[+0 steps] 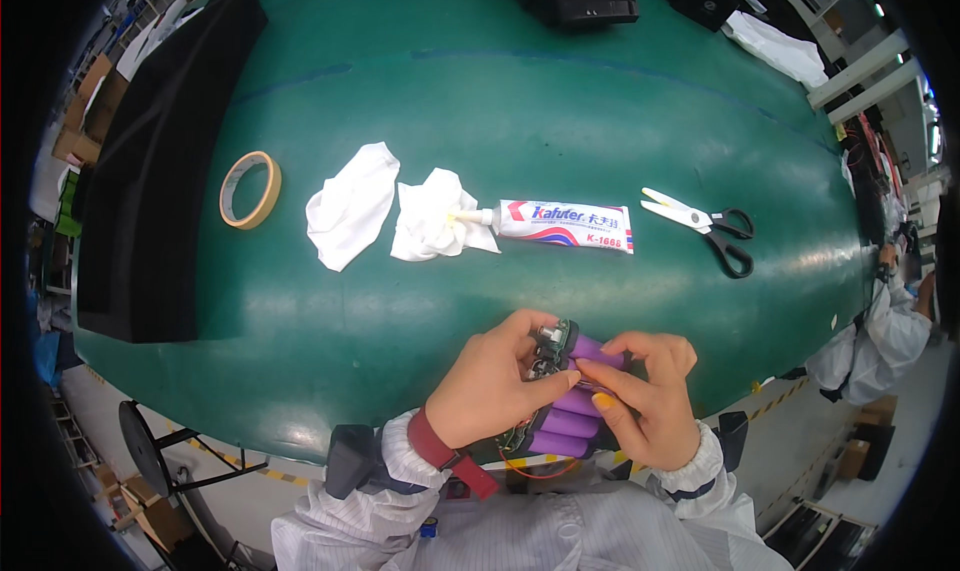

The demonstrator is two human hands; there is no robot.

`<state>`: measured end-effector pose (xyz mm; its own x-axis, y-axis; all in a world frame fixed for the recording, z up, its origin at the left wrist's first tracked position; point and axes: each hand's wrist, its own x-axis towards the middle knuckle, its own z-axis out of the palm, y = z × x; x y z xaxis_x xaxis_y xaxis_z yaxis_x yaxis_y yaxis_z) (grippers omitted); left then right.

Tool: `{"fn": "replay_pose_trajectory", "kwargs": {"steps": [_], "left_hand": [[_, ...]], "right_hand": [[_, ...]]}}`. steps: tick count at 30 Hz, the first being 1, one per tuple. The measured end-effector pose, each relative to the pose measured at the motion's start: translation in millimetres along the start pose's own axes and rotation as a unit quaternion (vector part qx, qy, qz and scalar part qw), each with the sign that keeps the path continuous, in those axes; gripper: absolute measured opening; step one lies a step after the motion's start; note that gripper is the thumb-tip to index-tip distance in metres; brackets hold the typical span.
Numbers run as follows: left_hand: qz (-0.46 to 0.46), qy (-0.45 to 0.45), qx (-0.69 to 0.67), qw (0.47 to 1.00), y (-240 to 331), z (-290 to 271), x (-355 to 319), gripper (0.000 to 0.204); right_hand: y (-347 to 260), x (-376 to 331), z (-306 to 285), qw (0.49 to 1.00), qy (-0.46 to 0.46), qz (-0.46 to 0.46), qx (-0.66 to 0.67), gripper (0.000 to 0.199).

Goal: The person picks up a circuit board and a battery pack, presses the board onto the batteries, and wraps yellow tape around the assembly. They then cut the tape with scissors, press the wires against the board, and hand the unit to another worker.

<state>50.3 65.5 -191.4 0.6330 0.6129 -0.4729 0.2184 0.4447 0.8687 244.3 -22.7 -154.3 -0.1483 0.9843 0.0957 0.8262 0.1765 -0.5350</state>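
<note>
Close to my body, at the near edge of the green table, I have a battery pack (568, 421) of several purple cylindrical cells with a green circuit board along its left end. My left hand (490, 383) grips the board end, its thumb lying across the pack. From the other side my right hand (645, 396) closes on the cells, thumb and fingers bent around their right ends. Its fingertips meet near my left thumb; whether they pinch something small there, I cannot make out. A thin red wire (540, 471) loops out below the pack.
Ahead on the green table (480, 311) lie a tape roll (250, 190), two crumpled white cloths (350, 207), a white glue tube (565, 227) with its nozzle on one cloth, and scissors (700, 221). A long black foam block (150, 191) stands left. Another person (885, 321) is at far right.
</note>
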Motion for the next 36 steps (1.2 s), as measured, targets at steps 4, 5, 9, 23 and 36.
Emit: {"fn": "replay_pose_trajectory", "kwargs": {"steps": [4,5,9,23,36], "left_hand": [[0.050,0.024,-0.023,0.998,-3,3,0,0.052],[0.051,0.023,-0.023,0.998,-2,3,0,0.052],[0.058,0.018,-0.037,0.997,-2,3,0,0.050],[0.004,-0.021,-0.018,1.000,5,-2,-2,0.052],[0.005,-0.001,-0.009,1.000,5,0,-3,0.052]], "right_hand": [[0,-6,5,0.997,0.070,-0.011,-0.001,0.025],[0,-8,6,0.995,0.096,-0.019,0.001,0.025],[-2,-11,13,0.990,0.129,-0.049,0.002,0.025],[-7,-10,15,0.992,0.107,-0.058,-0.023,0.021],[-11,-6,-19,0.995,-0.027,0.000,0.095,0.030]]}}
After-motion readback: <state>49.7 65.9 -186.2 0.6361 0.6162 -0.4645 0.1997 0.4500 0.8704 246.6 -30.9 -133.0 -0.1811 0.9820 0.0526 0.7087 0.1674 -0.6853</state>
